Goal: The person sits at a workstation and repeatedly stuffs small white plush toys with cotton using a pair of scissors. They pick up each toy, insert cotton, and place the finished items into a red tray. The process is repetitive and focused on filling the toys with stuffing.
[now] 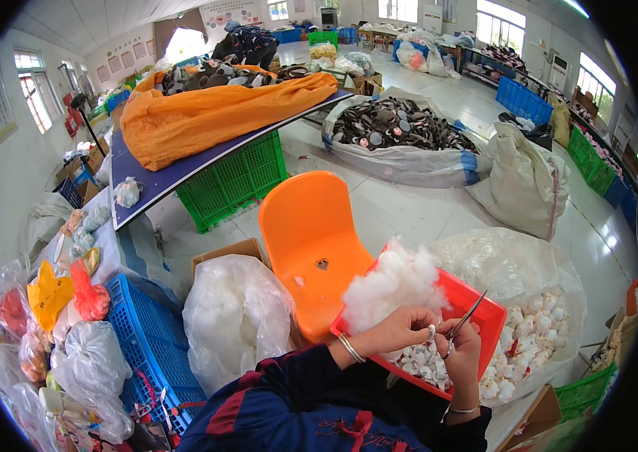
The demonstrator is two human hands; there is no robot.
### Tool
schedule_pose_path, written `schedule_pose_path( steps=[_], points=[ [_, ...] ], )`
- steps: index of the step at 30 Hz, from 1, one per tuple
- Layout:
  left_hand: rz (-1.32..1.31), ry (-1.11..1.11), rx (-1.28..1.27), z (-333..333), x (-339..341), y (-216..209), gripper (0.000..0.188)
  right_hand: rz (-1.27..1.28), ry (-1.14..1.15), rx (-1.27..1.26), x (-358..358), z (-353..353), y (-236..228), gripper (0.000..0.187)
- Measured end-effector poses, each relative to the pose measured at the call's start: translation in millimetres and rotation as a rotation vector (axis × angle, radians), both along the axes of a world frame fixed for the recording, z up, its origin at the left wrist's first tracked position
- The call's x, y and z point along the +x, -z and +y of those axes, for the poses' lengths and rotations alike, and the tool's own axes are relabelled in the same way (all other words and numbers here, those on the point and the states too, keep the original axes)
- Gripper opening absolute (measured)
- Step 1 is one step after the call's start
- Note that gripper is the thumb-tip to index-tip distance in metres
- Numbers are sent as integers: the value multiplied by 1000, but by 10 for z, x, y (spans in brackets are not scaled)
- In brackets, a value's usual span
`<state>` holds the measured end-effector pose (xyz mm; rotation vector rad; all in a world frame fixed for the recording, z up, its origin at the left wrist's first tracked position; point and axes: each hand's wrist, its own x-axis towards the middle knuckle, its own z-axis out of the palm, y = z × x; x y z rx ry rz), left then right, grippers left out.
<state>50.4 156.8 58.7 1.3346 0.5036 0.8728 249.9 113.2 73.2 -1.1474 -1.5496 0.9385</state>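
My left hand [408, 328] pinches a small white piece [432, 332] between thumb and fingertips. Close beside it, my right hand [460, 348] is closed around a slim ring-handled metal tool [470, 313], scissors or forceps, its pointed end tilted up and away to the right. Both hands are over a red plastic tray [491, 331]. A mound of fluffy white stuffing [398, 282] fills the tray's far left part. Small white-and-grey pieces [423, 368] lie in its near part, partly hidden by my hands.
An orange chair [311, 233] stands ahead of the tray. Left of it are a bag of stuffing [232, 316] and a blue crate [145, 339]. A clear bag of small white stuffed pieces [533, 331] lies right. Farther off, a person [251, 41] bends beyond a table covered with orange cloth [206, 113].
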Motion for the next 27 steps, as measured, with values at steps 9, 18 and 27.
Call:
schedule_pose_path(
  steps=[9,18,27],
  points=[
    [-73,87,-7,4,-33,20,8,221,-33,-174,-1,-37,-219,24],
    [109,51,9,6,-135,62,12,-106,-84,-166,178,-79,-115,30],
    [248,-13,91,207,-404,113,14,-359,99,-53,703,-138,33,49]
  ],
)
